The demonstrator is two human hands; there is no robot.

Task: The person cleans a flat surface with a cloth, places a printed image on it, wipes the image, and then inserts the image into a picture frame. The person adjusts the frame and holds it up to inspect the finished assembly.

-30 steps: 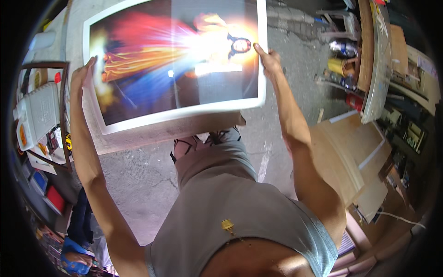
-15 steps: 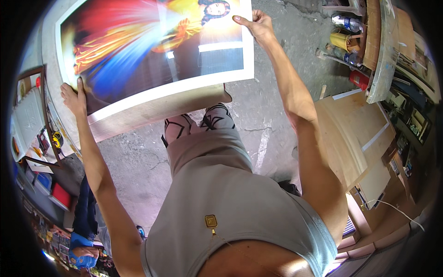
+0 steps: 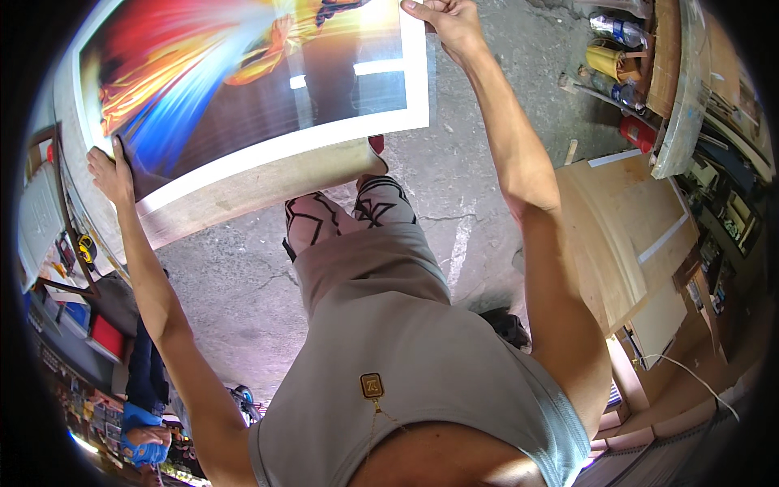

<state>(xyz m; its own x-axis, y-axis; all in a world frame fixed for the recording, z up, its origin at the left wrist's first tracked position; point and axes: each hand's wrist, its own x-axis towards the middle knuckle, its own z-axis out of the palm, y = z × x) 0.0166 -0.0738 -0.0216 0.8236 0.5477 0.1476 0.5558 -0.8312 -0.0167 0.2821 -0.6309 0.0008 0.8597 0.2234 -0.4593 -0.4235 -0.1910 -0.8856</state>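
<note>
Gleaming with pale, blocky reflections, a large glossy print [image 3: 243, 73] spans the upper left, its top running out of view. It is a smooth rectangular sheet with a white border, printed with streaks of red, gold and blue over a dark ground; a thin, see-through margin shows past the border on the right. The print lies over a beige bench [image 3: 251, 195] with a dull, faintly mottled surface and a rounded corner, its right end reaching out above the floor [image 3: 227, 276], which is rough, cracked grey concrete. Whether the sheet rests flat on the bench or is lifted slightly, I cannot tell.

The left hand [image 3: 112, 172] is at the print's lower left corner, forearm nearly straight, thumb pointing up on the sheet's face and the other fingers splayed just outside the edge; how firmly that grip closes cannot be told. The right arm reaches up with the elbow slightly bent, and the right hand [image 3: 454, 31] pinches the print's right edge, thumb flat on the face and fingers curled, a narrow grip with the sheet between.

To the right, plywood [image 3: 600, 235] with a fine, pale grain leans near clear plastic bottles [image 3: 621, 31] and a yellow container [image 3: 603, 61]. At left, a rounded yellow-and-black tape measure [image 3: 86, 247] sits by a dark wooden frame [image 3: 61, 203].
</note>
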